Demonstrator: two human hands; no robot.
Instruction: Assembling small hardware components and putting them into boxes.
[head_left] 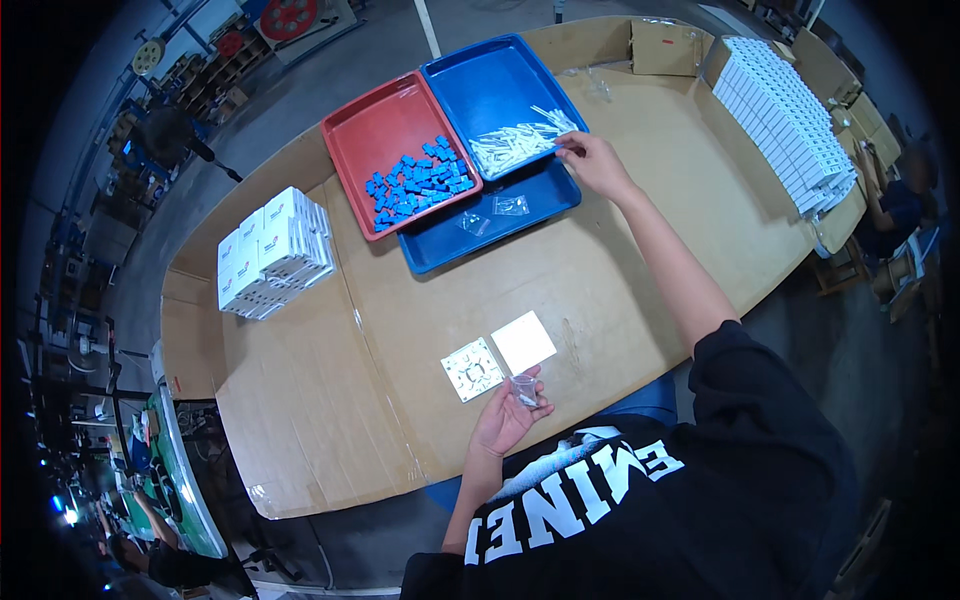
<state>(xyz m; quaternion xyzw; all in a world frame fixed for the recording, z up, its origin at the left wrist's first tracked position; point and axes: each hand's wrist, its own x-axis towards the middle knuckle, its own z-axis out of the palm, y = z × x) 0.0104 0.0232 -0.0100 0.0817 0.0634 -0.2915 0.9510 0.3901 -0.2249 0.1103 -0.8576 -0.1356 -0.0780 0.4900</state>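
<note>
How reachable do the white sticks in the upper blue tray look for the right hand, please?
Probably yes: the right hand is at the edge of the upper blue tray, close to the white sticks, which lie uncovered.

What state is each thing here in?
Left hand: holding clear bag
Right hand: at upper blue tray, grip unclear
Upper blue tray: part-filled, white sticks
Red tray: part-filled, blue pieces
Lower blue tray: holding clear packets
Patterned white square: flat
Plain white square: flat
Left white pieces: stacked
Right white pieces: stacked

The right hand point(593, 163), arm point(680, 265) outstretched, seems pinched; the left hand point(502, 421) curls palm-up.
</note>
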